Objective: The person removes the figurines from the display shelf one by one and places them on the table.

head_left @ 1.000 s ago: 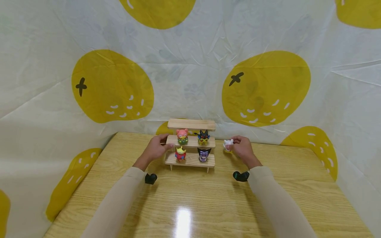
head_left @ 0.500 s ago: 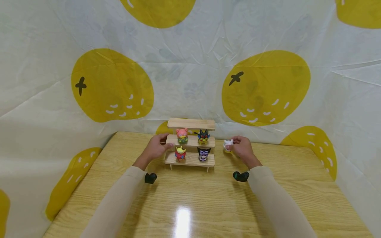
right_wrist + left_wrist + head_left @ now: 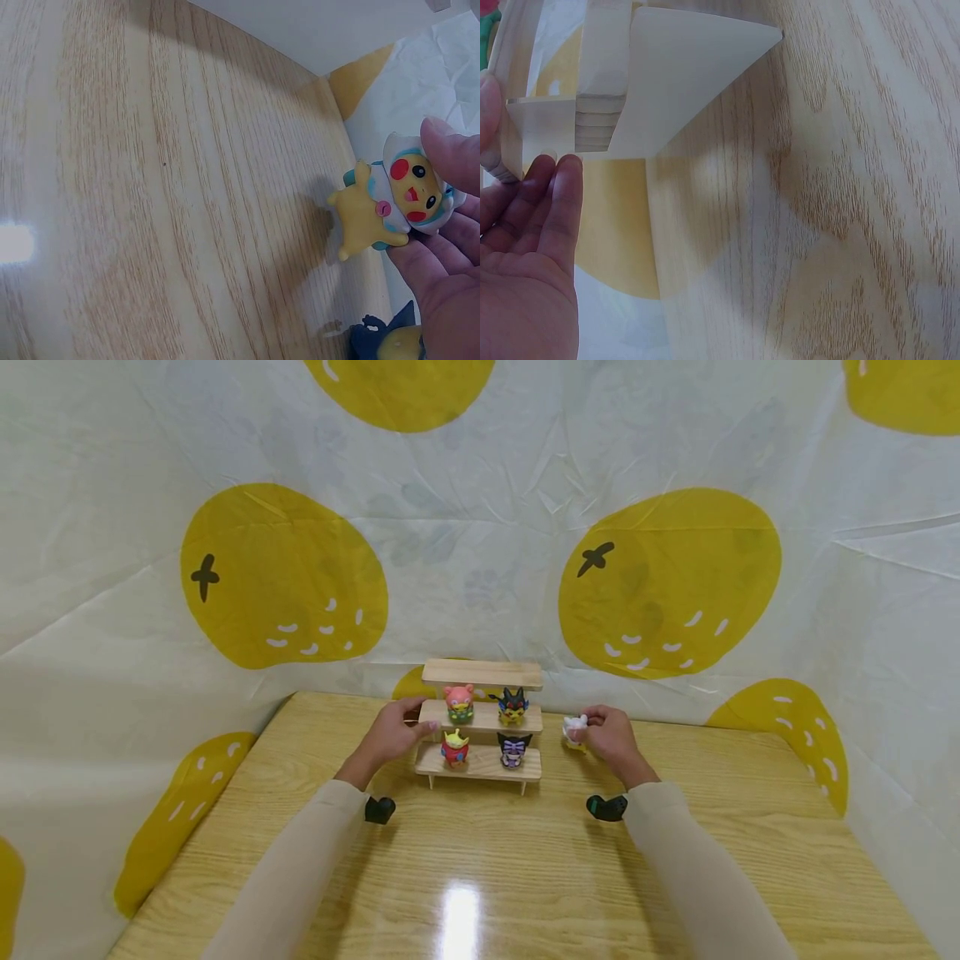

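Observation:
My left hand (image 3: 393,732) grips the left end of the middle board of a three-tier wooden display stand (image 3: 480,674). In the left wrist view, its thumb is at the board's edge and the fingertips (image 3: 568,169) reach under it. Right of the stand, my right hand (image 3: 613,737) holds a small yellow Pikachu figurine (image 3: 394,195) in a white hood, thumb on the hood and fingers behind. A pink-hooded figurine (image 3: 459,703) and a black-eared one (image 3: 513,706) stand on the middle tier. Below them are a red-caped figurine (image 3: 454,749) and a purple-and-black one (image 3: 513,750).
A dark blue and yellow figurine (image 3: 390,337) shows beside my right hand in the right wrist view; the hand hides it in the head view. The wooden table (image 3: 465,843) meets a white cloth (image 3: 472,560) with yellow fruit shapes. Black devices (image 3: 606,807) sit at both wrists.
My right hand and the Pikachu figurine have dipped very slightly. The left hand, the stand and its figurines stay as they were.

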{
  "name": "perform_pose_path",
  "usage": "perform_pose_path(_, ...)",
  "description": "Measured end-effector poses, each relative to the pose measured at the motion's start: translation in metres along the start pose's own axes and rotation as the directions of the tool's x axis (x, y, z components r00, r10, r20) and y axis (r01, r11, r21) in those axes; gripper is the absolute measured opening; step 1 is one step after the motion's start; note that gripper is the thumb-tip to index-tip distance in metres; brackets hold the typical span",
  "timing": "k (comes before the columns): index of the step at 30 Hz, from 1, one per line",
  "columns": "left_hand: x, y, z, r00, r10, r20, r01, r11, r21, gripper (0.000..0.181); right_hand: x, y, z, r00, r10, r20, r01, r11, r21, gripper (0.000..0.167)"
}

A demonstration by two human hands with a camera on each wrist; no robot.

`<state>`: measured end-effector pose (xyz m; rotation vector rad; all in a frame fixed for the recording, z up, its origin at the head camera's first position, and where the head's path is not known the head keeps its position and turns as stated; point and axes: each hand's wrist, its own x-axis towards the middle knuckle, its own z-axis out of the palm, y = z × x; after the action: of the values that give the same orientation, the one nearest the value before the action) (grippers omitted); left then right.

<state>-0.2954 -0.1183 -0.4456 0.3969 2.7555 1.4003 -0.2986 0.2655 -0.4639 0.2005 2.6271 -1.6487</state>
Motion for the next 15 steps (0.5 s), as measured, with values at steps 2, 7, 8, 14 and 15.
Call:
perform_pose_path(2, 0.0001, 0.0001, 0.0003, 1.0, -0.001, 0.001, 0.001, 1.0, -0.001, 0.066, -0.0001, 0.001, 0.0004, 1.0, -0.004, 0.0, 0.004, 1.0, 0.011, 0.045)
perform_pose_path(7, -0.0004, 0.0005, 0.0002, 1.0, -0.004, 0.001, 0.004, 1.0, 0.004, 0.066, -0.0008, 0.0012, 0.0013, 1.0, -0.004, 0.005, 0.004, 1.0, 0.031, 0.046)
perform_pose_path(8, -0.0006, 0.0006, 0.0, 1.0, -0.005, 0.001, 0.005, 1.0, 0.006, 0.066, -0.0008, 0.0012, 0.0015, 1.0, -0.004, 0.007, 0.004, 1.0, 0.031, 0.047)
perform_pose_path(14, -0.0006, 0.0005, -0.0004, 1.0, 0.005, 0.0, -0.005, 1.0, 0.006, 0.066, -0.0015, 0.0012, 0.0025, 1.0, -0.008, 0.005, 0.008, 1.0, 0.023, 0.048)
perform_pose_path(15, -0.0004, 0.0002, -0.0005, 1.0, 0.007, -0.001, -0.007, 1.0, 0.004, 0.066, -0.0017, 0.001, 0.0026, 1.0, -0.011, 0.004, 0.011, 1.0, 0.021, 0.048)
